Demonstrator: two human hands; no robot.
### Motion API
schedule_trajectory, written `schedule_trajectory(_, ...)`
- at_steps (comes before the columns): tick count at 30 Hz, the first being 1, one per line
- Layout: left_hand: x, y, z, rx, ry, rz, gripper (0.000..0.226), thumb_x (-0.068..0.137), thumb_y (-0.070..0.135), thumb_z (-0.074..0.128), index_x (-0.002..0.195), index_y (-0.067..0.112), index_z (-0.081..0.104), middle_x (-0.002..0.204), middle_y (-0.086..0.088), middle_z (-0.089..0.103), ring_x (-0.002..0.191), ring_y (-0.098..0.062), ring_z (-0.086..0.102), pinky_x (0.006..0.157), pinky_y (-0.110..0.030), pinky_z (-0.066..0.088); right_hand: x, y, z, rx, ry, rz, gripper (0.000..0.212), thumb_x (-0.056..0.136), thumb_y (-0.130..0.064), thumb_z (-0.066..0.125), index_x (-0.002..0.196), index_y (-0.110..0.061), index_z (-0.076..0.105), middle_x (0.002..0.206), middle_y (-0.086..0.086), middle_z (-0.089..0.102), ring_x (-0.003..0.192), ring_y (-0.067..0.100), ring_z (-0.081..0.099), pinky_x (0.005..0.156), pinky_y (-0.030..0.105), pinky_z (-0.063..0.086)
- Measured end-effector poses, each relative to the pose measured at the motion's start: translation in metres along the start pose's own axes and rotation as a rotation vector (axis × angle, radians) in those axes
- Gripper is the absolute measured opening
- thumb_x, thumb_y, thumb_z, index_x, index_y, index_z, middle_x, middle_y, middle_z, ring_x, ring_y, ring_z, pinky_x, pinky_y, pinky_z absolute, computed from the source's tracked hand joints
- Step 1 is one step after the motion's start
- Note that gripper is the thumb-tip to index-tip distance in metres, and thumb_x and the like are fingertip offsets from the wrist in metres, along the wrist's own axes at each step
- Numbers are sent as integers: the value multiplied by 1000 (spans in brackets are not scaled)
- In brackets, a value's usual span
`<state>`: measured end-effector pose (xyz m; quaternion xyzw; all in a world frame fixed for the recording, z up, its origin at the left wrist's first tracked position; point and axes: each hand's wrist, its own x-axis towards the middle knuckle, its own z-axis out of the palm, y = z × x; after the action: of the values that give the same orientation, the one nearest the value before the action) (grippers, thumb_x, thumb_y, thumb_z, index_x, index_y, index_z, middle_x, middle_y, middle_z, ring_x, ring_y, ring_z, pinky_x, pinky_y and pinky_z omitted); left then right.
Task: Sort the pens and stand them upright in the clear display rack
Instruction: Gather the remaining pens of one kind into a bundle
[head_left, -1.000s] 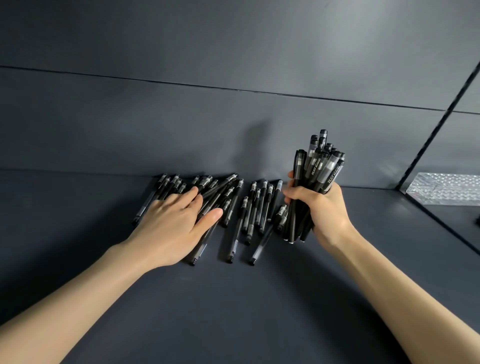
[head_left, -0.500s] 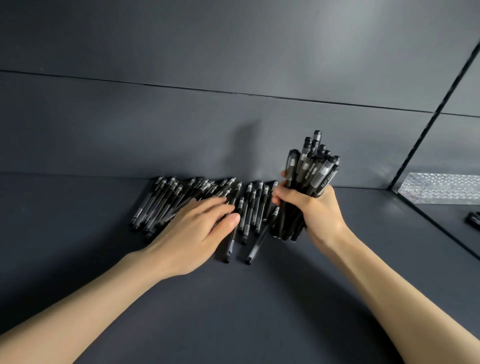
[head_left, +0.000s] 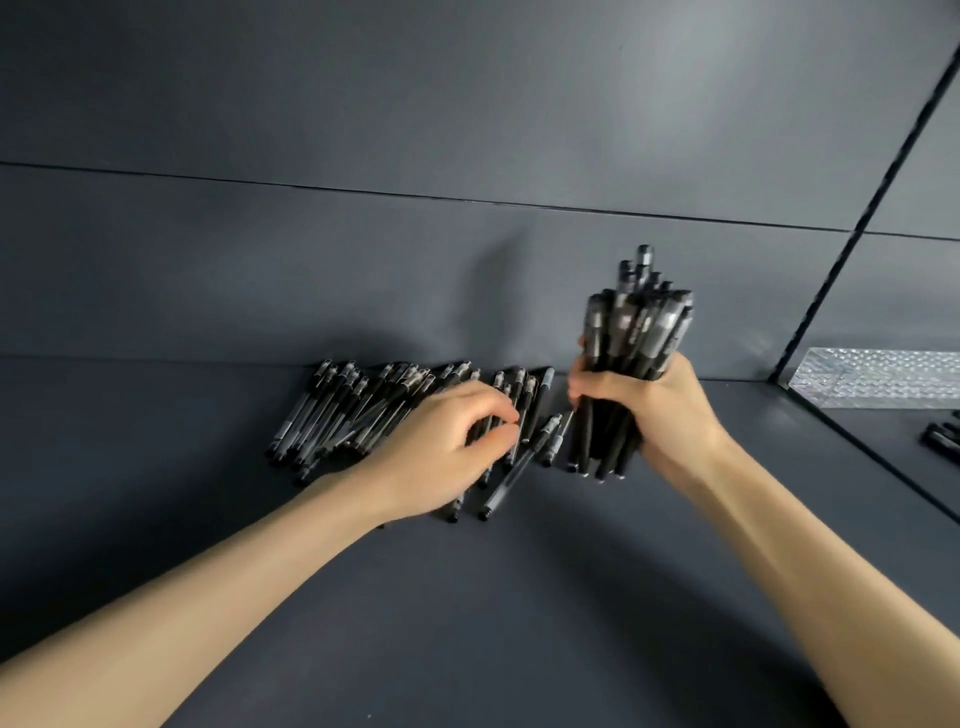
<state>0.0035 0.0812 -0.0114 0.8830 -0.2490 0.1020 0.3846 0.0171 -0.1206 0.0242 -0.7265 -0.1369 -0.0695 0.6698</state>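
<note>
Several black capped pens (head_left: 332, 410) lie side by side on the dark shelf against the back wall. My left hand (head_left: 441, 447) is over the right part of this row, fingers curled and pinching at a pen there. My right hand (head_left: 654, 410) grips a thick bundle of pens (head_left: 631, 332) upright, caps up, with the tips just above the shelf. A clear display rack (head_left: 878, 376) stands at the far right behind a dark divider.
The dark shelf surface (head_left: 467, 597) stretches toward me in front of the pens. A black divider line (head_left: 852, 234) runs diagonally at the right. Beyond it, a few more dark pens (head_left: 943, 441) lie near the right edge.
My left hand slid right along the row of loose pens and went from lying flat to curling its fingers on a pen. The bundle in my right hand stayed upright.
</note>
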Motion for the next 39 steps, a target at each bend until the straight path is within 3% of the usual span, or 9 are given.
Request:
schedule_trajectory(4,19,-3,20,325,-144,-17,38,97,33,46,130,15,53,129,5,51,121,-13,44,101,-27,32,-4,14,-16,-72,112,31,10,71,3,73,73,-6,68,75,8,67,71,20,62,74,38,51)
schedule_trajectory(14,56,3,45,624,-65,-287,43,91,52,50,107,14,62,123,-10,53,121,-29,42,99,-39,33,-7,30,-23,-18,204,89,19,72,3,70,65,-14,67,65,6,63,64,20,59,70,34,49)
schedule_trajectory(19,62,1,47,541,-37,-357,40,86,51,58,94,13,66,114,-8,60,117,-28,48,97,-38,32,-2,33,-24,6,296,166,14,72,-1,71,63,-6,62,57,6,58,54,22,54,59,33,46)
schedule_trajectory(24,59,7,40,482,31,-345,38,87,45,57,72,12,67,74,-8,69,76,-26,63,63,-28,33,-1,31,-24,53,276,185,17,75,0,70,62,-8,62,57,4,61,54,18,58,60,32,48)
schedule_trajectory(27,56,12,30,396,118,-348,42,91,40,54,57,16,48,56,-4,56,59,-22,56,52,-28,33,-1,31,-23,80,264,182,14,76,0,69,65,-5,63,61,8,62,58,21,58,65,35,49)
schedule_trajectory(30,42,18,25,49,207,-239,38,91,38,55,62,14,50,45,9,44,45,-4,41,46,-18,30,-3,30,-15,148,224,197,4,78,-1,69,81,1,69,74,11,67,71,23,62,75,39,51)
schedule_trajectory(33,17,26,33,-150,69,-132,33,90,37,56,67,13,58,45,14,48,43,-1,41,46,-15,31,-7,26,-6,315,105,237,15,83,-3,64,95,3,70,94,19,71,87,29,67,83,44,55)
schedule_trajectory(36,5,26,35,-139,-71,-100,38,90,38,58,62,13,61,50,11,58,46,1,48,49,-12,34,-11,20,2,380,28,235,7,82,-2,65,79,-4,71,85,16,71,81,26,69,68,41,59)
schedule_trajectory(39,10,23,20,-81,85,-94,45,89,46,56,58,15,65,52,3,62,42,1,47,47,-11,34,-14,16,3,297,68,166,5,77,0,69,77,-5,70,77,13,69,74,26,66,71,38,57)
